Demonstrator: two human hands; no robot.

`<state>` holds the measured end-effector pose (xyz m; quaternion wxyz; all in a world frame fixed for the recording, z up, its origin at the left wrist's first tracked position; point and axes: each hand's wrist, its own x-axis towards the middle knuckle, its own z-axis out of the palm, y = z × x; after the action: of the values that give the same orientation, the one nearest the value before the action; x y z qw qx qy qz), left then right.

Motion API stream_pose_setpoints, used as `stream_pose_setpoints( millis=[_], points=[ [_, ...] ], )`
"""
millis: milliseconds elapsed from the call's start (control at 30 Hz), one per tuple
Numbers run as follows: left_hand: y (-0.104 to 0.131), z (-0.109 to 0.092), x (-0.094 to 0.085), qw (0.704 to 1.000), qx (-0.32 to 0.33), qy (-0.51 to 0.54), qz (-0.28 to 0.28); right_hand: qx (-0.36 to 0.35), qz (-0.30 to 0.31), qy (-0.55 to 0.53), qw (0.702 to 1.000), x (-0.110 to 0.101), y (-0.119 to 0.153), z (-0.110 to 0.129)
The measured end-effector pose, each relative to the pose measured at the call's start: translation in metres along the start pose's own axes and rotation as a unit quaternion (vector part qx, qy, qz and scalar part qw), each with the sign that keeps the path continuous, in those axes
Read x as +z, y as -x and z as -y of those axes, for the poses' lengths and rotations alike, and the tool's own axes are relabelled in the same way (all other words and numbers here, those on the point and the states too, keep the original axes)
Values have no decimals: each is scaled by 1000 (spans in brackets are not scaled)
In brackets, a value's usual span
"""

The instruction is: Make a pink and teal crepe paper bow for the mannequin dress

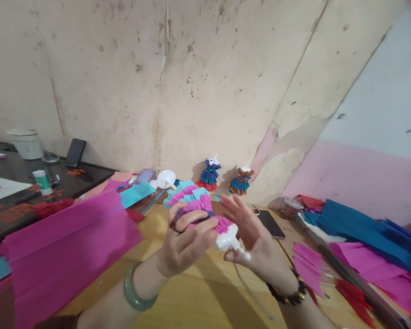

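Note:
My left hand (192, 230) is closed around the waist of a small dress form (226, 237), tilted sideways with its top toward the lower right. Ruffled crepe paper in pink and turquoise (192, 194) covers it, with a dark blue band partly under my fingers. Its bare white shoulders and knobbed neck stick out past my hand. At the other end a white round base (166, 179) shows on a thin stem. My right hand (251, 235) is open beside the neck, fingers stretched and apart. Its thumb lies near the knob; whether it touches, I cannot tell.
Two finished-looking dress forms, one blue (210, 173) and one brown and teal (240, 183), stand by the wall. A large pink crepe sheet (71, 256) lies left. Teal crepe paper (356, 228) fills the right side. A glue stick (42, 183) and phone (76, 152) stand far left.

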<state>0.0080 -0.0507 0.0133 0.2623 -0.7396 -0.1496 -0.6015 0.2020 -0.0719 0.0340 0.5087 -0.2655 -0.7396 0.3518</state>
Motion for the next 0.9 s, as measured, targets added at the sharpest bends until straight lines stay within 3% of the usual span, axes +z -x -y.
stream_pose_setpoints(
  millis=[167,333,667,900],
  points=[
    [9,-3,2,1000,22,14,5,-36,39,105,993,-5,8,4],
    [8,-6,5,999,-8,32,14,-61,47,90,993,-1,4,10],
    [-2,-13,6,992,-52,115,28,-26,80,84,993,0,-4,26],
    [-7,-14,6,990,-36,136,21,-11,41,48,998,3,-1,24]
  ],
)
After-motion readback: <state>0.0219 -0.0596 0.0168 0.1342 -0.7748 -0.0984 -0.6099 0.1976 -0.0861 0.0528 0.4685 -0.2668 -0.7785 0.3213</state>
